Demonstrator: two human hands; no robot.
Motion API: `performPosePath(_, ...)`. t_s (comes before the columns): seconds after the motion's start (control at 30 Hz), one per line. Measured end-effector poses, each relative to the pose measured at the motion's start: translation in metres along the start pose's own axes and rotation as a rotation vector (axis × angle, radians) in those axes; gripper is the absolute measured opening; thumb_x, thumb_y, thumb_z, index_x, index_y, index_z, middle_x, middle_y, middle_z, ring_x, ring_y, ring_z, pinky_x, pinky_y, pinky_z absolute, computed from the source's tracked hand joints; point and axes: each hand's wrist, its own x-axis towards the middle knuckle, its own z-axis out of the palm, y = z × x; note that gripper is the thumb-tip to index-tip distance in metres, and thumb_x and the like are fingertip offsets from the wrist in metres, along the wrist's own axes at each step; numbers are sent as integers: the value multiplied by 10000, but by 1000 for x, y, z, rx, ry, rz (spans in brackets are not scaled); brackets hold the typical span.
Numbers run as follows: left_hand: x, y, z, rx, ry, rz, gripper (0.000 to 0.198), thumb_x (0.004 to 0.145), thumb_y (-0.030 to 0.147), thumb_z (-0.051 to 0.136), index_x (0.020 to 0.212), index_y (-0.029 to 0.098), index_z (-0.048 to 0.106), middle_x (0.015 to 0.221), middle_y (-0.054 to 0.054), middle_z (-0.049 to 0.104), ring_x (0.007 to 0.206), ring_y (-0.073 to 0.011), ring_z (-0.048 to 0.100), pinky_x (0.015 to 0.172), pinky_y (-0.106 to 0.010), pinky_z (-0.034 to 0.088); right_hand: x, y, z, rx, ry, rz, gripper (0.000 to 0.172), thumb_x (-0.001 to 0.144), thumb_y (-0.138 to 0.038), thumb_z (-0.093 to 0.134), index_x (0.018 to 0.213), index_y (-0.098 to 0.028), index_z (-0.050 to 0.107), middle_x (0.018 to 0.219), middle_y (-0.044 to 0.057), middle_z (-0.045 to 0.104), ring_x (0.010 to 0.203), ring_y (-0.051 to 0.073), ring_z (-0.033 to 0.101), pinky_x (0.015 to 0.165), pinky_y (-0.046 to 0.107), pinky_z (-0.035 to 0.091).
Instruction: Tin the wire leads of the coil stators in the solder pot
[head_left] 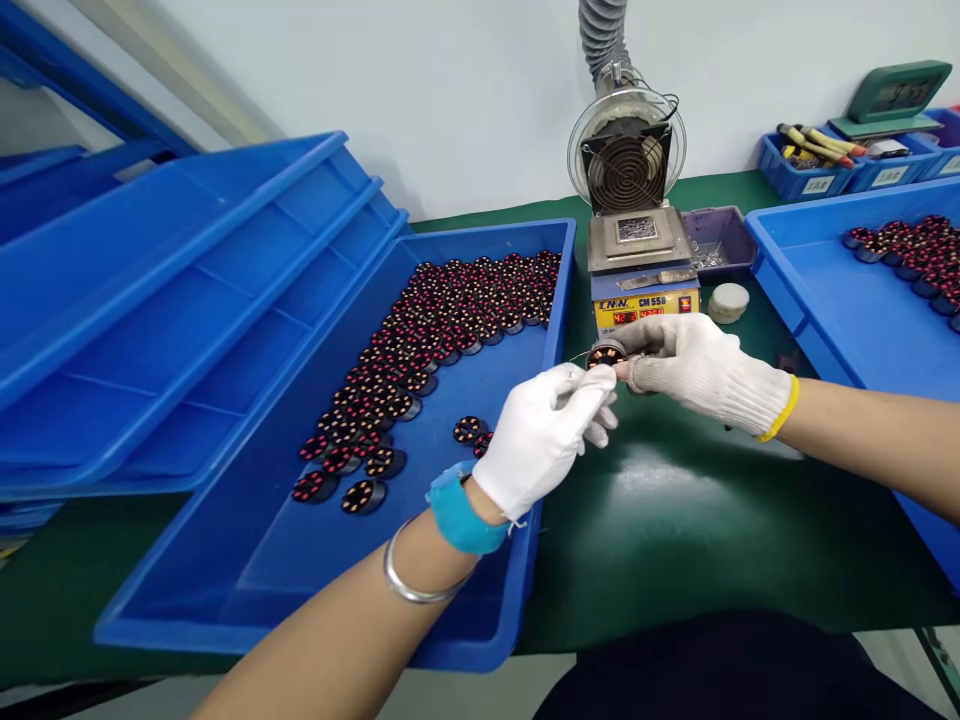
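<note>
A small round black part (606, 356) with copper-coloured segments on its face is held between my two hands, in front of the heater. My right hand (686, 365), in a knitted glove with a yellow cuff, grips it from the right, fingers curled. From the left, my left hand (544, 425), in a white glove, pinches its lower edge between thumb and fingers. A thin wire seems to stick out to the left of the part. Below my left hand lies the blue tray (450, 380), holding many similar round parts (465, 310), some showing red and others copper.
A hot pot unit (645, 270) with a lit display stands behind my hands, under a fan and duct (628, 165). Beside it are a small bin (716, 240) and a round white container (727, 302). Stacked blue trays (187, 300) lean left; another tray (832, 290) sits right.
</note>
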Motion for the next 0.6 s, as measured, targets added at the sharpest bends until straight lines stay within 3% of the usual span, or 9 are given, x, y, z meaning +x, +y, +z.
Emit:
performPosePath(0.1, -1, 2, -8, -55, 218, 102, 200, 820, 346, 606, 750, 159, 592, 595, 9, 632, 433, -97, 566, 398, -207, 406, 0, 3, 0, -107, 43, -35, 286, 693, -288, 695, 962, -194, 724, 811, 8, 718, 708, 123, 637, 605, 208, 489)
performPosePath(0.17, -1, 3, -14, -83, 346, 165, 230, 841, 371, 579, 739, 165, 577, 584, 14, 619, 431, -98, 561, 397, -212, 409, 0, 4, -1, -110, 50, -38, 312, 691, -320, 704, 978, -199, 721, 822, 6, 722, 718, 128, 646, 609, 213, 491)
performPosePath(0.27, 0, 2, -14, -15, 298, 150, 345, 875, 483, 517, 750, 167, 577, 595, 1, 616, 471, -110, 581, 399, -217, 406, -2, 1, 1, -84, 36, -41, 333, 694, -323, 703, 1003, -198, 715, 856, 15, 725, 722, 130, 653, 622, 222, 504)
performPosePath(0.37, -2, 2, -5, 100, 179, 75, 308, 869, 437, 548, 710, 175, 567, 565, 12, 594, 458, -95, 556, 404, -204, 398, -4, -3, 3, -89, 23, -63, 316, 703, -293, 688, 998, -183, 717, 896, 28, 724, 747, 134, 655, 647, 233, 516)
performPosePath(0.5, -7, 7, -3, 38, 279, 126, 189, 844, 326, 575, 727, 178, 584, 563, 28, 589, 422, -78, 521, 402, -196, 394, -2, -6, 1, -138, 93, -62, 270, 687, -255, 691, 943, -175, 723, 882, 25, 725, 787, 150, 662, 690, 254, 530)
performPosePath(0.6, -4, 7, -10, -46, 311, 121, 240, 845, 392, 574, 752, 171, 576, 594, 15, 614, 444, -95, 549, 408, -205, 408, 6, -9, -11, -173, 164, -119, 288, 702, -208, 664, 983, -167, 713, 951, 26, 722, 850, 154, 663, 770, 269, 536)
